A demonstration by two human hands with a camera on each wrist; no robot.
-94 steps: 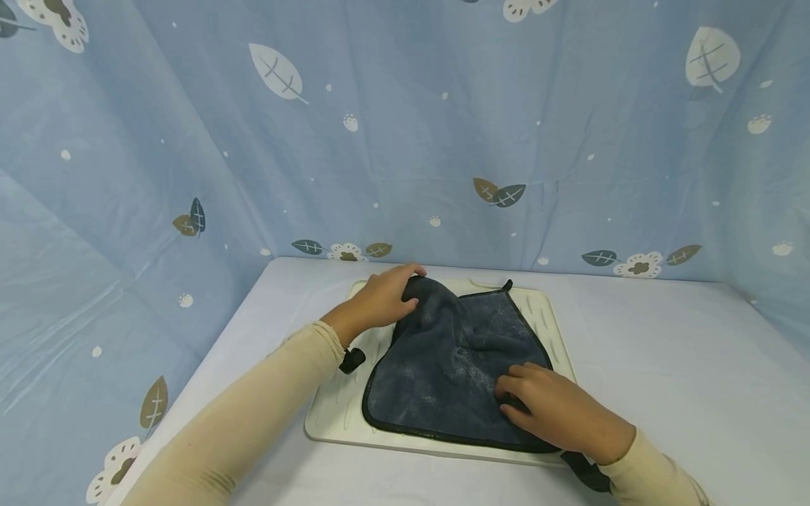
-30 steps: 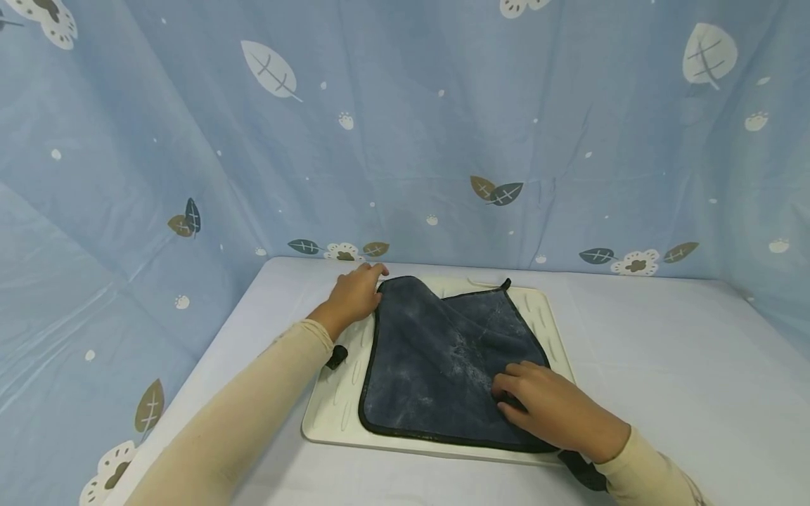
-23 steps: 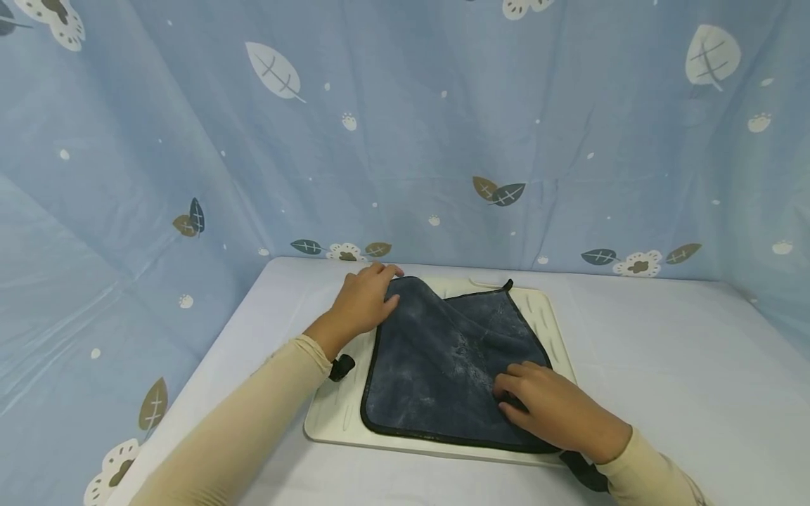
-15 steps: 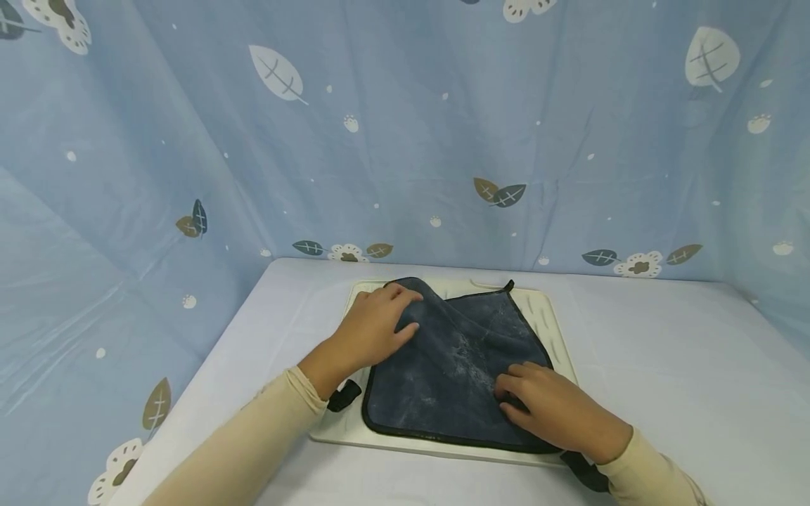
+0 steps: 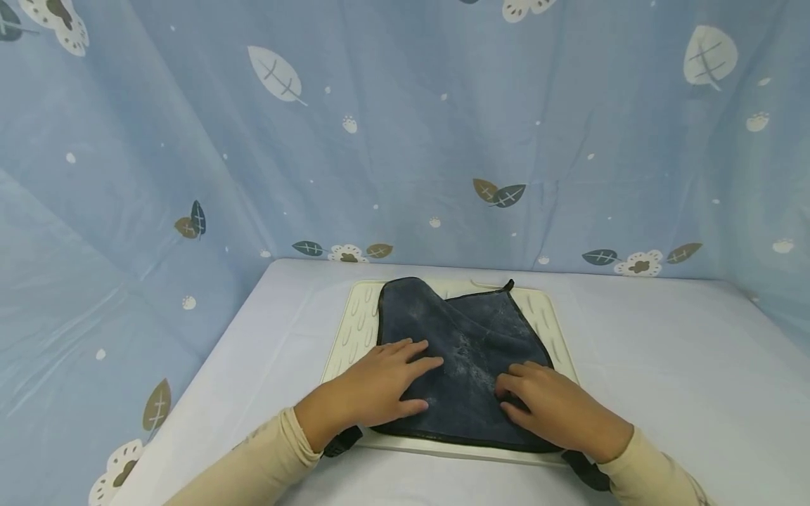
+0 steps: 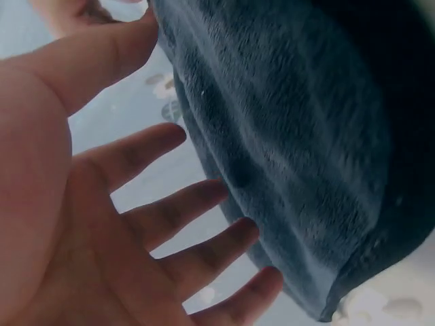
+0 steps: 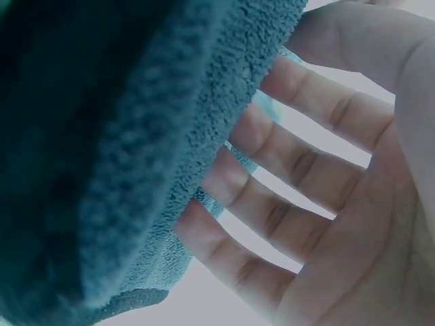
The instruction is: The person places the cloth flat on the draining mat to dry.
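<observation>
A dark blue-grey cloth [image 5: 430, 316] with black edging is spread over a cream board [image 5: 357, 316]. Its far left part humps up, and a small loop sticks out at the far right corner. My left hand [image 5: 380, 383] lies over its near left part, fingers spread and fingertips on the fabric; the left wrist view shows these fingers [image 6: 163, 210] reaching to the plush cloth [image 6: 272, 149]. At the near right, my right hand [image 5: 557, 407] rests on the cloth with gently bent fingers. In the right wrist view their fingertips [image 7: 224, 173] touch it, with the thumb apart.
White fabric [image 5: 664, 365] covers the table around the board. Behind and to the left hangs a pale blue curtain [image 5: 405, 140] printed with leaves and flowers. Black straps [image 5: 342, 441] show at both wrists.
The cloth's far left part has shifted left and lies flatter than three seconds ago. My left hand has since slid from that corner toward the near edge. The right hand stays put.
</observation>
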